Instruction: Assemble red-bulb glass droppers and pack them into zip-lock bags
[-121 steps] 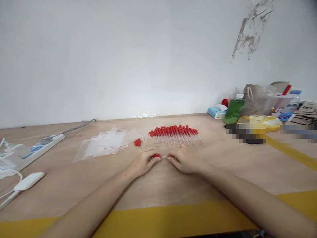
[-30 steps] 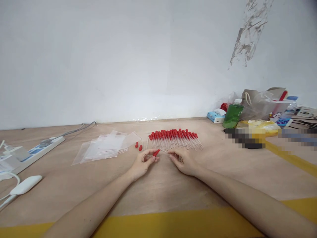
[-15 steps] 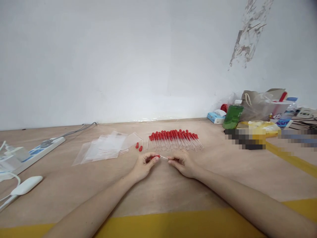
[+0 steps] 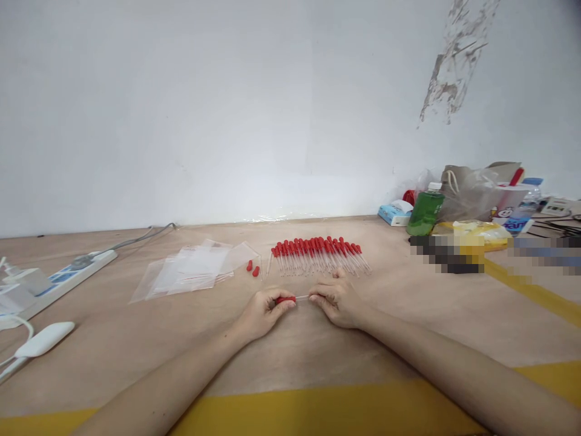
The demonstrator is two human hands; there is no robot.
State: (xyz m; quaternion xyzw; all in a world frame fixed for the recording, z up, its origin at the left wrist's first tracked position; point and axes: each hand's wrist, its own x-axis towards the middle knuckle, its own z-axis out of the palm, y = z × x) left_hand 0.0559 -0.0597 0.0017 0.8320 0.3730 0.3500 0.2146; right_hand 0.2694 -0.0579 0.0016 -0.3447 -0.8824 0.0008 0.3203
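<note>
Between my hands a dropper (image 4: 302, 298) lies almost level, its red rubber bulb to the left and its clear tube to the right. My left hand (image 4: 263, 312) is closed around the bulb. Fingertips of my right hand (image 4: 336, 301) pinch the far end of the tube, which they partly hide. Just beyond, a row of finished-looking droppers (image 4: 318, 254) with red bulbs lies side by side, tubes toward me. Two loose red bulbs (image 4: 253, 268) rest left of that row, near a couple of bare clear tubes (image 4: 269, 264).
Clear plastic bags (image 4: 190, 266) lie spread at the left. Farther left are a power strip (image 4: 86, 272) and a white adapter (image 4: 48, 339) with cables. At the right stand a tissue pack (image 4: 394, 215), a green bottle (image 4: 425, 212) and a yellow package (image 4: 485, 235). A wall closes off the back.
Both hands have come slightly nearer to me with the dropper, which now lies more level. The grip of each hand stays on its own end.
</note>
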